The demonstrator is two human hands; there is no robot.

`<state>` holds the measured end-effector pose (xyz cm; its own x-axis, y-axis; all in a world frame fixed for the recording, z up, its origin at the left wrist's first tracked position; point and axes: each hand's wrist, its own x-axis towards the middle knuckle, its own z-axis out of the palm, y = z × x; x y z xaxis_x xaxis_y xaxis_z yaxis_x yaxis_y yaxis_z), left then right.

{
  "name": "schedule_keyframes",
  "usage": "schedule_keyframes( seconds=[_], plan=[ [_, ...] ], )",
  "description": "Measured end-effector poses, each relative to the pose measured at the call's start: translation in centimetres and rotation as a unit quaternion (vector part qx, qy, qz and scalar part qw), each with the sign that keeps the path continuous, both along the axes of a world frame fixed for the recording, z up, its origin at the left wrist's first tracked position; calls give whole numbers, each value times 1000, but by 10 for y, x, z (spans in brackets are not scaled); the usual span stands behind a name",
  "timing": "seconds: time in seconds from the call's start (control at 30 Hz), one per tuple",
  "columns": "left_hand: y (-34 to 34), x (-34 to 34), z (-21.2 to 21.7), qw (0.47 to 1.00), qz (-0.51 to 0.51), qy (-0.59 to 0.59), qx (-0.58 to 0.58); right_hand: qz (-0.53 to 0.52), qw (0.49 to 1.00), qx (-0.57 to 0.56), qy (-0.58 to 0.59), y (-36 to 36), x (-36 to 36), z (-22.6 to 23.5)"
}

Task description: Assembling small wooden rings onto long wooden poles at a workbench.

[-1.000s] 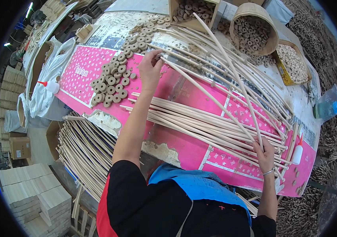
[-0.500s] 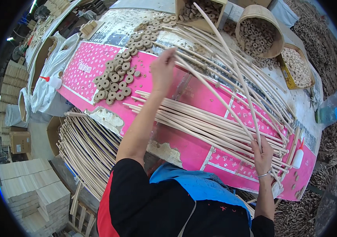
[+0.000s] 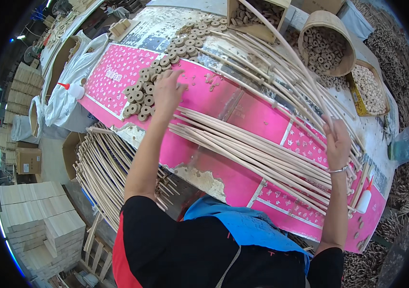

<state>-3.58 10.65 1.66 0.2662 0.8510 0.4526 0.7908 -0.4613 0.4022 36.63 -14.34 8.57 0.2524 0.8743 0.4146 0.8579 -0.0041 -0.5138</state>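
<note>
My left hand (image 3: pixel 167 92) is over the near edge of a heap of flat wooden rings (image 3: pixel 140 96), fingers curled. A small grey-brown piece, which looks like one of the wooden rings, shows at its thumb side. My right hand (image 3: pixel 338 139) is closed round the near end of a long pale wooden rod (image 3: pixel 281 41), which rises away to the top of the view. Below it, a bundle of similar rods (image 3: pixel 243 144) lies across the pink table cover (image 3: pixel 204 98). Further back lie more rods (image 3: pixel 281 86), some with rings on them.
At the back stand a wooden box (image 3: pixel 257 19) of rings, a tipped round tub (image 3: pixel 327 19) of rings and a tray (image 3: pixel 370 91) of small pale pieces. Glue bottles with red tips flank the table, one left (image 3: pixel 74 90), one right (image 3: pixel 365 198). More rods (image 3: pixel 104 168) stand below its near edge.
My left hand has let go of a rod's far end and moved left to the rings. That rod now lies among the back ones. My right hand has moved up and away, keeping the other rod.
</note>
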Motion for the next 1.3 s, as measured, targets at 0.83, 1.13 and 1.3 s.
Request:
schedule_keyframes(
  seconds=[0.83, 1.13, 1.3],
  plan=[
    [28, 17, -12, 635, -133, -624, -436, 45, 962, -176, 204, -114, -52, -18],
    [-16, 115, 7, 608, -224, -524, -552, 30, 986, -127, 107, -69, -44, -14],
    [-60, 185, 37, 615, -317, -521, -500, 14, 998, -37, 54, 13, -12, -4]
  ],
)
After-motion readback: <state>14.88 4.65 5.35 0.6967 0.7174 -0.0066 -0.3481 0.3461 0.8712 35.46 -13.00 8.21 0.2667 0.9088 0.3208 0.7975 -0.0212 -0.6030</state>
